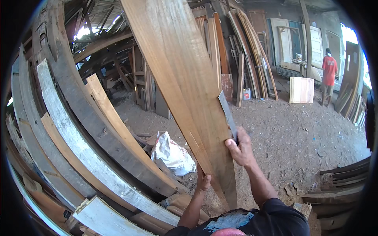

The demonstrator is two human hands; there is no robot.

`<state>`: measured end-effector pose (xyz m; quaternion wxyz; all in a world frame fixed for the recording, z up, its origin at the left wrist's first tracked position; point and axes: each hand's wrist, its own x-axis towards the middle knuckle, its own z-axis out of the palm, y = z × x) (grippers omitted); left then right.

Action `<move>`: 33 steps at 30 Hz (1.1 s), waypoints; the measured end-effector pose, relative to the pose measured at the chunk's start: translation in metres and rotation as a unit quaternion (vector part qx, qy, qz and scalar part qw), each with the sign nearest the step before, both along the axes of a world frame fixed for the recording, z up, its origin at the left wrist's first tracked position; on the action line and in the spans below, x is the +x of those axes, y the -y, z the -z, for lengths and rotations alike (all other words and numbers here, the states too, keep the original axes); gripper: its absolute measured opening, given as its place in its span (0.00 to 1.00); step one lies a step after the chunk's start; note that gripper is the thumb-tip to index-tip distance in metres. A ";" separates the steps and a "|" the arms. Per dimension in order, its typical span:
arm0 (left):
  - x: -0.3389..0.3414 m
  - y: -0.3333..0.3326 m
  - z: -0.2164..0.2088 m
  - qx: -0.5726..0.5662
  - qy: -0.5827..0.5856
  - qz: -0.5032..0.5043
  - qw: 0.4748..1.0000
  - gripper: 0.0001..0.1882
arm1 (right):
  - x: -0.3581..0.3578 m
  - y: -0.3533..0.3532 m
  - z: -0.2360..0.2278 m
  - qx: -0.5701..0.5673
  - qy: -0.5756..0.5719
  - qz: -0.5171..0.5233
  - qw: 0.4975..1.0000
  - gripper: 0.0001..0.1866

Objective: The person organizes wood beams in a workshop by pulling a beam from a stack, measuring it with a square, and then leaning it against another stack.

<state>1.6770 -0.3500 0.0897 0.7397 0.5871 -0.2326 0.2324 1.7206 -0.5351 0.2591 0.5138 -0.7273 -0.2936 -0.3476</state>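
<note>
A long, wide wooden board (pixel 189 78) stretches away from me, its near end low by my body and its far end beyond the top of the view. My left hand (pixel 204 182) grips the board's left edge close to that near end, with the fingers hidden behind the wood. On the opposite edge, my right hand (pixel 241 148) is closed on a flat grey metal blade (pixel 227 113). The blade lies along the board's right edge, pointing away from me. My right thumb rests by the board's edge.
Long weathered beams (pixel 78 141) are stacked at my left, beside a white sack (pixel 171 153). Planks (pixel 256 51) lean at the back, near a pale panel (pixel 301 90). A person in a red shirt (pixel 330 69) stands far right. More timber (pixel 338 192) lies at the near right.
</note>
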 end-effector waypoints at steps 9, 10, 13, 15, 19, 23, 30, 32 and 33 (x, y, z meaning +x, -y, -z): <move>0.015 0.012 0.026 0.056 -0.040 -0.027 0.997 0.55 | 0.006 -0.001 0.010 0.165 -0.110 -0.186 0.963 0.35; 0.012 0.016 0.017 0.052 -0.031 -0.035 0.998 0.55 | 0.007 0.005 0.010 0.169 -0.116 -0.179 0.962 0.35; 0.014 0.024 0.010 0.047 -0.021 -0.031 0.998 0.54 | 0.011 0.025 0.012 0.253 -0.207 -0.152 0.933 0.23; 0.011 0.027 0.004 0.037 -0.025 -0.022 0.999 0.54 | 0.021 0.046 0.018 0.287 -0.245 -0.172 0.910 0.21; 0.013 0.034 -0.002 0.066 -0.028 -0.060 0.996 0.54 | 0.034 0.062 0.022 0.276 -0.238 -0.181 0.914 0.22; 0.016 0.042 -0.003 0.062 -0.034 -0.073 0.995 0.56 | 0.037 0.070 0.013 0.200 -0.226 -0.217 0.928 0.23; 0.030 0.048 0.017 0.050 -0.036 -0.111 0.992 0.56 | 0.063 0.074 0.000 -0.006 -0.043 -0.225 0.973 0.46; 0.028 0.031 0.047 0.043 -0.065 -0.099 0.992 0.57 | 0.054 0.067 -0.006 -0.076 -0.013 -0.193 0.978 0.51; 0.028 0.031 0.046 0.007 -0.069 -0.069 0.995 0.57 | 0.053 0.069 -0.009 -0.137 -0.066 -0.192 0.970 0.54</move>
